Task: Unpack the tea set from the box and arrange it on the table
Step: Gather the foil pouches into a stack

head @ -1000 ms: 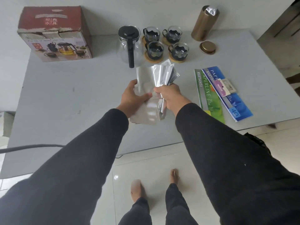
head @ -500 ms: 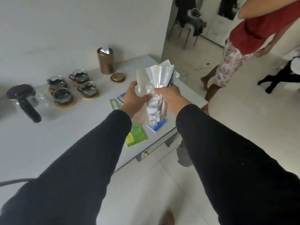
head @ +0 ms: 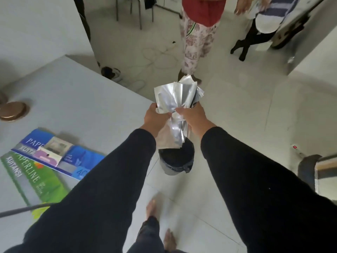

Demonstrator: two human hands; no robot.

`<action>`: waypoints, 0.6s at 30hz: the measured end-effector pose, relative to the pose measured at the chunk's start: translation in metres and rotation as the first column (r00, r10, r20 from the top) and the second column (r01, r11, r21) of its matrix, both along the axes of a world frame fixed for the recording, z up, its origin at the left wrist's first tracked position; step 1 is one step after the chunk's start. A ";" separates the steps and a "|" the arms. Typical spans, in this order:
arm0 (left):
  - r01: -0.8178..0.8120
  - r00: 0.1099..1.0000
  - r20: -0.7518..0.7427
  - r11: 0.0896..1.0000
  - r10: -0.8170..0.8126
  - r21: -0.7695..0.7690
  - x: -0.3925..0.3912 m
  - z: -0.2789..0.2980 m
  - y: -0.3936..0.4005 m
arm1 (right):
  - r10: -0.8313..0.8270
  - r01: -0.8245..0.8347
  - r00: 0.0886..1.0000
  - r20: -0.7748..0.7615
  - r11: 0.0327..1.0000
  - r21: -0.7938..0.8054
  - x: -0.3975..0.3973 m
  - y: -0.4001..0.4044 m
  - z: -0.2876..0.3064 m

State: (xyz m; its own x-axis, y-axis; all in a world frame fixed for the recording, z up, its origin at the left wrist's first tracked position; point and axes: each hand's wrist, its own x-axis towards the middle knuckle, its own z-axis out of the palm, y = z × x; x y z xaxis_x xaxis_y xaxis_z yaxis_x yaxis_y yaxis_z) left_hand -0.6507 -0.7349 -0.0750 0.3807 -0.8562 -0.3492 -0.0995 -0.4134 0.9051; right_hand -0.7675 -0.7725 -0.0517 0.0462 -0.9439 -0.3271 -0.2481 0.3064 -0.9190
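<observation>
Hands meet at the centre of the frame, both wrapped around a crumpled bundle of silvery foil packaging (head: 175, 99). Left hand (head: 155, 119) grips the bundle from the left with its thumb pressed across the front, and right hand (head: 193, 115) grips it from the right, its fingers curled into the foil. Both arms wear black sleeves. Lower sheets of the foil hang down between the wrists.

Directly beneath the bundle, on the pale tiled floor, stands a grey waste bin (head: 175, 161) lined with a black bag; the foil's lower edge overlaps the bin's mouth in the view, though whether it touches cannot be told.

At the left of the frame lies the corner of the light grey desk (head: 76, 99). On it, at the lower left, rest a blue Paperline receipt book (head: 76, 157) and a green one (head: 36, 179), overlapping, with a small pale card (head: 49, 156) on top. A round bronze lid (head: 11, 110) sits at the left edge.

Bare feet (head: 151, 207) show at the bottom centre. At the top of the frame stand a person in a red top and patterned trousers (head: 197, 42) and, to the right, another person in black leggings (head: 249, 41).
</observation>
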 end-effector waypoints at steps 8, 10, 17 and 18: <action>0.116 0.992 0.038 0.978 -0.124 0.171 -0.022 -0.092 -0.095 | -0.127 0.122 0.992 0.021 0.980 0.159 -0.034 -0.067 -0.098; 0.112 0.989 0.067 0.971 -0.129 0.210 -0.025 -0.128 -0.114 | -0.138 0.133 0.990 0.014 0.977 0.166 -0.038 -0.081 -0.135; 0.066 0.992 0.082 0.947 -0.096 0.314 -0.025 -0.276 -0.151 | -0.143 0.154 0.988 -0.061 0.958 0.242 -0.047 -0.109 -0.284; 0.075 0.993 0.064 0.941 -0.102 0.329 -0.026 -0.296 -0.152 | -0.145 0.159 0.987 -0.071 0.954 0.253 -0.049 -0.110 -0.305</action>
